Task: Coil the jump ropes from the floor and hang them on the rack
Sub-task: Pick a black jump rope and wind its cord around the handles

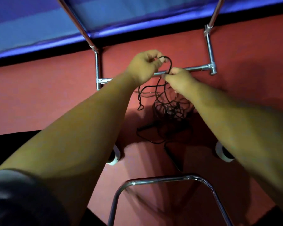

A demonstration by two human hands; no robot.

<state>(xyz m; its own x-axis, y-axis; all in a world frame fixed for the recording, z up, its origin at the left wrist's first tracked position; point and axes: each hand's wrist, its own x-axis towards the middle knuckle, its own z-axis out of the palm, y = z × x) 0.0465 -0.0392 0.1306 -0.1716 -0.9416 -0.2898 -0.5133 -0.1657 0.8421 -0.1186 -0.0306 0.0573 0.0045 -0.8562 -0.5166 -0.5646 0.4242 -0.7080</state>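
- The red floor [39, 98] fills most of the view, and a blue mat [39, 26] runs along its far edge
- The rack [198, 68] stands on the floor as chrome tubing: a far crossbar joins two uprights, and a curved bar sits nearest the camera
- Both bare forearms reach forward and meet above the far crossbar
- The left grip [144, 67] is raised just over the crossbar, with its fingers curled and pinching the top of a small loop of rope [169, 110]
- The right grip [180, 80] is just beside it, lower and to the right, with its fingertips clenched on the same strand where the loop comes down
- From both grips the thin black rope drops into a loose tangle on the floor inside the rack's frame, nearer the far crossbar than the near bar
- One doubled strand trails off to the left of the heap
- Two white casters [114, 158] sit on the floor, one at each side under the arms
- The coiling looks barely begun, with one loop made, the bulk of the rope in a heap and nothing visible hanging on the rack
- The next move probably calls for the right grip to draw out slack and lay even turns into the left grip
- Crossings need teasing apart gently, since a hard pull could cinch the heap into knots
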